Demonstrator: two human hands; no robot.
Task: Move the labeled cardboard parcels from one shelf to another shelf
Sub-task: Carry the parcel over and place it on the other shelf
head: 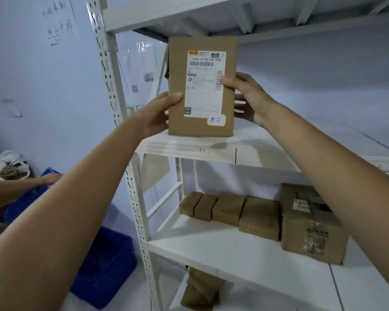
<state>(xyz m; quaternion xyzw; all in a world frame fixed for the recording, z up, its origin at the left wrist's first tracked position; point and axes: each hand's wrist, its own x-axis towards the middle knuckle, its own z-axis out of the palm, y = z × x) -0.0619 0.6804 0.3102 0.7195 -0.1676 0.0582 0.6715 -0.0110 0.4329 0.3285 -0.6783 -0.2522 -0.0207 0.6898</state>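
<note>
A flat brown cardboard parcel [177,70] with a white shipping label facing me stands upright on the front left of the upper white shelf [256,142]. My left hand [160,113] grips its left edge, thumb on the front. My right hand [247,97] holds its right edge, thumb on the label and fingers behind. On the lower shelf [234,250] a row of several small brown parcels [229,208] stands against the back, with a larger taped box [310,225] at their right.
The white perforated upright [121,131] of the rack rises just left of the parcel. Blue plastic crates [106,265] sit on the floor at the left, where another person's arm [20,187] reaches in. Another cardboard piece [200,288] lies under the lower shelf.
</note>
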